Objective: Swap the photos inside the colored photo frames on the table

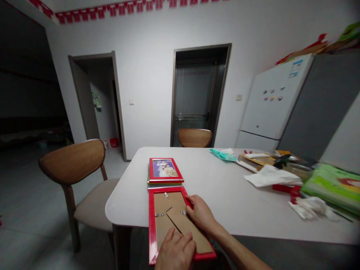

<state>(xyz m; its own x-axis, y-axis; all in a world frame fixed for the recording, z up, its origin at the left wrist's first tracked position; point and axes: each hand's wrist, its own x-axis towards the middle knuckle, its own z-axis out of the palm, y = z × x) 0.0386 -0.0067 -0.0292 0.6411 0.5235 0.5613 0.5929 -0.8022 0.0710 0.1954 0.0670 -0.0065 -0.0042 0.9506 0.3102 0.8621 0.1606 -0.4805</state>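
A red picture frame [152, 240] lies face down, its brown backing board [165, 204] up, with the near part reaching past the table edge. Small metal clips and a slanted stand flap show on the board. My right hand [201, 213] is closed on the right rim, thumb over the top. On the lower part of the board, my left hand [177, 249] presses with bent fingers held together, closed against the frame; its grip underneath is hidden. Just beyond, another red picture frame [165, 170] lies face up on a small stack, showing a photo of people.
The white table [219, 198] bears a teal packet [223, 154], white paper [271, 176], crumpled tissue [312, 208], a red item [294, 191] and a green package [334, 183] at right. Wooden chairs stand left [74, 161] and at the far side [195, 137]. A fridge [267, 101] stands behind.
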